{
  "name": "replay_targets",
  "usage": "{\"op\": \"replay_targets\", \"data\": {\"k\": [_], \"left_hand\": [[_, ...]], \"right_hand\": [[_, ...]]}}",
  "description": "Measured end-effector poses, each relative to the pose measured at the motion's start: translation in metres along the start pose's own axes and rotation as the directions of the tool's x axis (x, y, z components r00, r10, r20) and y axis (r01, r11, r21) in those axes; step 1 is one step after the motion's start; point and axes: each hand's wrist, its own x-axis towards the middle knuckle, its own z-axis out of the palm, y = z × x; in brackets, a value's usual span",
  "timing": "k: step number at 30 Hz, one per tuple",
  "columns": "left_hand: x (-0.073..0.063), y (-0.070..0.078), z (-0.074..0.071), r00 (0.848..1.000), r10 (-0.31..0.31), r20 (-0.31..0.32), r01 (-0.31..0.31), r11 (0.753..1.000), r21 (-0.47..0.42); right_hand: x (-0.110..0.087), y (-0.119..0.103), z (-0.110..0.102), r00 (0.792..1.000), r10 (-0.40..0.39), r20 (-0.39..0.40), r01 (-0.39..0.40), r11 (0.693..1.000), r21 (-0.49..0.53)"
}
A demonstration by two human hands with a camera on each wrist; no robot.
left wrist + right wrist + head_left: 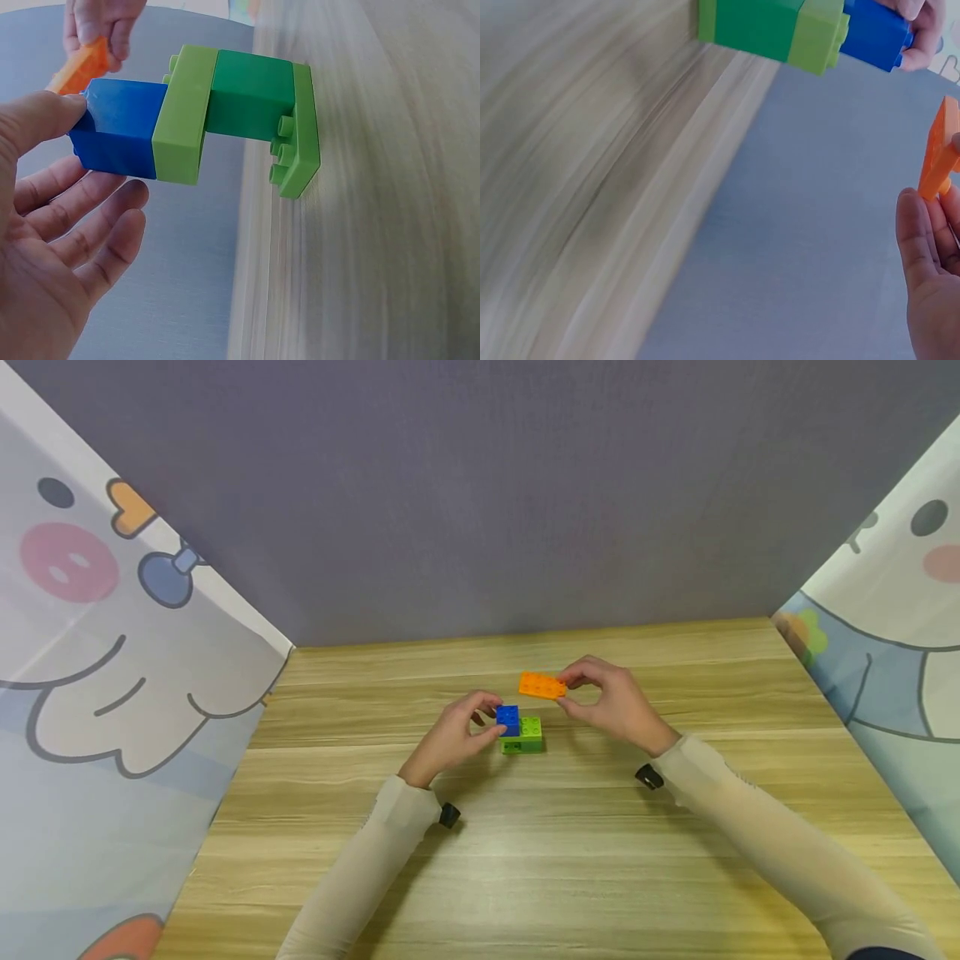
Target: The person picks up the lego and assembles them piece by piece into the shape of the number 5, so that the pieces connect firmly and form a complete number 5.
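My left hand (453,737) pinches a blue brick (507,718) between thumb and fingers. That brick sits on top of a small stack on the table. Beneath it come a light green brick (180,120), a dark green brick (251,94) and a light green base plate (306,131), as the left wrist view shows from the side. The base plate's studs stick out past the dark green brick. Above and right of the stack, my right hand (611,700) grips a flat orange brick (542,685) by its right end, apart from the blue brick.
The wood-grain table (570,860) carries the stack near its middle. A grey wall (525,502) rises behind it. Printed cartoon panels (150,693) flank the left and right sides. A small black device (449,815) is strapped at each wrist.
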Motion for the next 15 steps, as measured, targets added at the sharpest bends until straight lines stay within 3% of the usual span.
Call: {"op": "replay_targets", "data": {"k": [9,15], "left_hand": [[0.0007,-0.0024,0.0022,1.000,0.013,-0.001,-0.013,1.000,-0.002],[0.0012,-0.0025,0.0032,1.000,0.016,-0.004,-0.016,1.000,0.001]], "right_hand": [[-0.0008,-0.0102,0.0067,0.990,-0.131,0.053,0.130,0.991,0.018],[-0.0009,-0.0109,0.0094,0.985,-0.155,0.068,0.154,0.988,0.024]]}}
